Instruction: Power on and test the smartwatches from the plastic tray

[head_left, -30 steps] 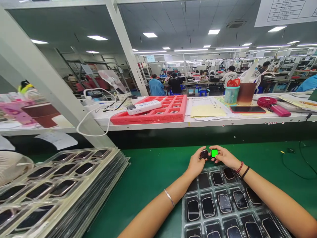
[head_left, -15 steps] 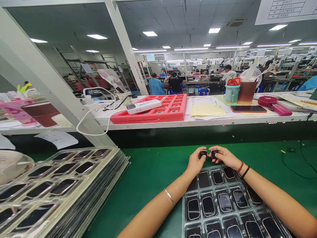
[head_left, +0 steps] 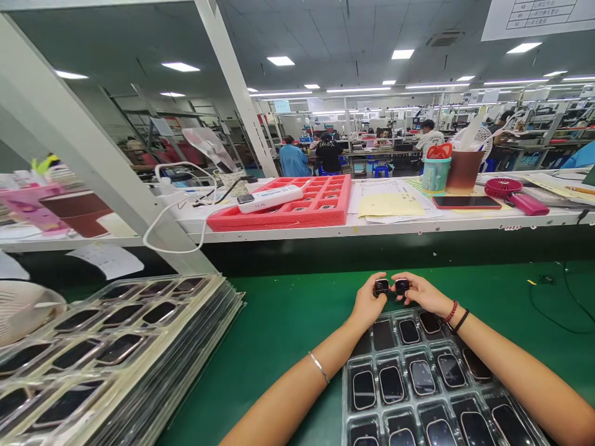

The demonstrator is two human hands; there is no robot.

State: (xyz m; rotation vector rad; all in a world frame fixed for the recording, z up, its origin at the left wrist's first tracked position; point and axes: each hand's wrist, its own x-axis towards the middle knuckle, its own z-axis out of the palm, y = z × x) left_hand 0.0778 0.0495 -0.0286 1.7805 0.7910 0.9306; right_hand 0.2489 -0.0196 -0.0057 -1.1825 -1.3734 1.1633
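Observation:
My left hand (head_left: 370, 298) is closed around a dark square smartwatch body (head_left: 381, 287), thumb along its lower edge. Close beside it, my right hand (head_left: 421, 292) pinches a second smartwatch body (head_left: 401, 286) between thumb and fingers, its dark face towards me. A small gap separates the two pieces, both held above the far edge of a clear plastic tray (head_left: 403, 354). Rows of dark-screened watch bodies (head_left: 423, 378) lie in the tray's pockets. One far-row pocket (head_left: 383, 336) shows no watch. My right forearm covers part of the tray's right side.
A tall stack of similar trays (head_left: 199, 347) with watches on top stands at left. On the shelf ahead are a red foam tray (head_left: 279, 217) with a white box (head_left: 270, 199), a phone (head_left: 467, 202) and a pink fan (head_left: 515, 195). A thin cable (head_left: 553, 328) lies at right.
Both hands stay in nearly the same place. The watch body in my left hand is tilted slightly, and my right thumb has shifted off the face of the other one.

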